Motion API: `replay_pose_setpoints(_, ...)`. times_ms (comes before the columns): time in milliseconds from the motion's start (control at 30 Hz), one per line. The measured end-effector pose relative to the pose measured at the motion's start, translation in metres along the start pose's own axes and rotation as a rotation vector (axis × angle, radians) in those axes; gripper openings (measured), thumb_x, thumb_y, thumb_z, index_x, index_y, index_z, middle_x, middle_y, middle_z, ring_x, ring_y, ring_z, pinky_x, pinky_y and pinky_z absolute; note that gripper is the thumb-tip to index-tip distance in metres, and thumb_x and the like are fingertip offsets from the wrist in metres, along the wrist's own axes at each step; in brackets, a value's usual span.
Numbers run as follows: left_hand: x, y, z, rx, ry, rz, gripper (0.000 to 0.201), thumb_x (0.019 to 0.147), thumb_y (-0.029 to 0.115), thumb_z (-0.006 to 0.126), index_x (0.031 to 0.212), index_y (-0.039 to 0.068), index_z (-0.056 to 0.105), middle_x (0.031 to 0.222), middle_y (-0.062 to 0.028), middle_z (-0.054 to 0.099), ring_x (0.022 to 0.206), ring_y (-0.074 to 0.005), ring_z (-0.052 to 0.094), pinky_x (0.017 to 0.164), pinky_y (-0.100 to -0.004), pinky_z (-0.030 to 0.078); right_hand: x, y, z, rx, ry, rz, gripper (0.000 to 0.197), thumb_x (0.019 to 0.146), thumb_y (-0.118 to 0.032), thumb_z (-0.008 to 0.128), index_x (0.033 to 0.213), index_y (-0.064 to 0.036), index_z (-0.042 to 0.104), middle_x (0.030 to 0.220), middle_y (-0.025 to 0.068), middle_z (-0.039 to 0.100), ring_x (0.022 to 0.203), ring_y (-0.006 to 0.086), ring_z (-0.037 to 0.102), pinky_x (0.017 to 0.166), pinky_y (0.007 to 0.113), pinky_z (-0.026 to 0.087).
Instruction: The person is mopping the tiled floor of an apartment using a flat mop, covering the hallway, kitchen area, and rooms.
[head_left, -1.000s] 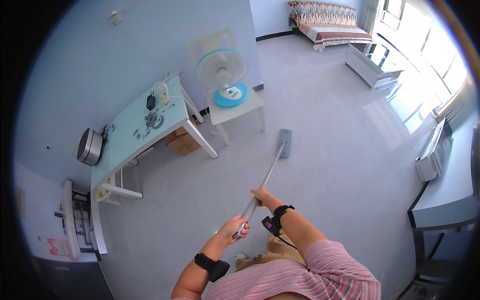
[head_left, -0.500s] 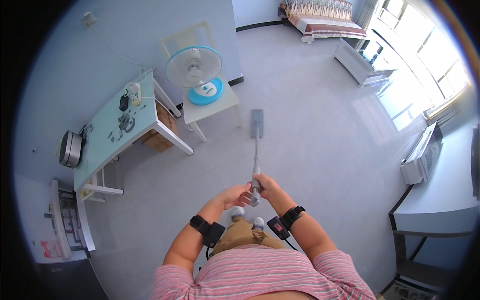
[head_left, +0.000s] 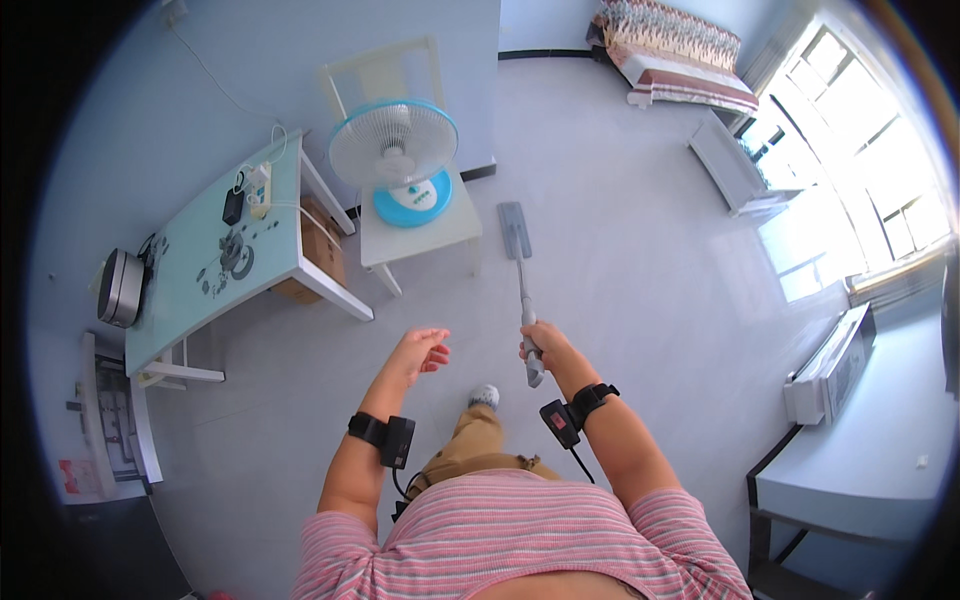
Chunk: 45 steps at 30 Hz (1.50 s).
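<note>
My L hand (head_left: 420, 352) has moved off the flat mop (head_left: 516, 232), empty, half-curled; my R hand (head_left: 546, 343) alone grips its handle (head_left: 535, 373) nr the end, prob. for reach.

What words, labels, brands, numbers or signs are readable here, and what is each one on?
None can be read.
Red label on the right-arm black box: too small.
Left-arm black box: any marks are too small.
Pink sheet at lower left: too small and blurred.
</note>
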<state>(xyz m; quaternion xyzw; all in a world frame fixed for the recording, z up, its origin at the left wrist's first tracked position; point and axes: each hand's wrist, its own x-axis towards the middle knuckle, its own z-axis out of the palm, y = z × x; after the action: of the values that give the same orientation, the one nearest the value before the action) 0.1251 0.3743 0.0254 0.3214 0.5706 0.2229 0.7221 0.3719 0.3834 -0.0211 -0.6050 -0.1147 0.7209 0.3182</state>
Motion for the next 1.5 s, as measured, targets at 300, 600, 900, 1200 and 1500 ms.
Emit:
replay_pose_setpoints(300, 0.053, 0.03, 0.008, -0.017, 0.056, -0.018, 0.026, 0.082, 0.025, 0.046, 0.098, 0.005, 0.052, 0.074, -0.0035, 0.053, 0.061, -0.0104, 0.052, 0.052, -0.0201, 0.041, 0.05, -0.078, -0.037, -0.3, 0.051, -0.084, 0.019, 0.074, -0.007, 0.047, 0.09, -0.0046, 0.039, 0.058, 0.0079, 0.042, 0.043, 0.0165, 0.043, 0.036, 0.029, 0.038)
replay_pose_setpoints(600, 0.064, 0.019, 0.067, -0.048, 0.087, 0.0, 0.026, 0.08, 0.027, 0.048, 0.095, 0.006, 0.052, 0.074, -0.0042, 0.054, 0.062, -0.0112, 0.053, 0.052, -0.0203, 0.041, 0.021, -0.089, -0.125, -0.588, -0.034, -0.079, 0.039, 0.07, -0.006, 0.049, 0.107, -0.0027, 0.038, 0.062, 0.0071, 0.042, 0.048, 0.0165, 0.044, 0.038, 0.03, 0.041)
replay_pose_setpoints(900, 0.08, 0.016, 0.124, -0.039, 0.065, 0.037, 0.026, 0.08, 0.026, 0.049, 0.097, 0.007, 0.053, 0.076, -0.0042, 0.055, 0.061, -0.0106, 0.053, 0.053, -0.0204, 0.041, -0.08, -0.116, -0.188, -0.377, -0.041, 0.108, 0.042, 0.076, -0.011, 0.048, 0.114, -0.0007, 0.032, 0.065, 0.0107, 0.049, 0.047, 0.0131, 0.046, 0.037, 0.025, 0.04)
replay_pose_setpoints(1200, 0.07, 0.03, 0.128, 0.057, 0.13, 0.097, 0.028, 0.081, 0.027, 0.048, 0.1, 0.007, 0.052, 0.076, -0.0042, 0.054, 0.061, -0.0105, 0.054, 0.052, -0.0198, 0.04, -0.082, -0.115, -0.153, -0.698, -0.122, 0.011, 0.034, 0.077, -0.013, 0.042, 0.11, -0.0057, 0.038, 0.059, 0.0052, 0.045, 0.042, 0.0105, 0.045, 0.037, 0.024, 0.04)
replay_pose_setpoints(1500, 0.043, 0.013, 0.093, 0.121, 0.254, 0.086, 0.03, 0.081, 0.029, 0.046, 0.102, 0.008, 0.052, 0.075, -0.0038, 0.054, 0.06, -0.0113, 0.053, 0.052, -0.0212, 0.04, 0.013, -0.096, -0.121, -0.874, -0.133, -0.166, 0.045, 0.074, -0.008, 0.038, 0.118, -0.0048, 0.033, 0.059, 0.0071, 0.045, 0.044, 0.0171, 0.047, 0.038, 0.031, 0.04)
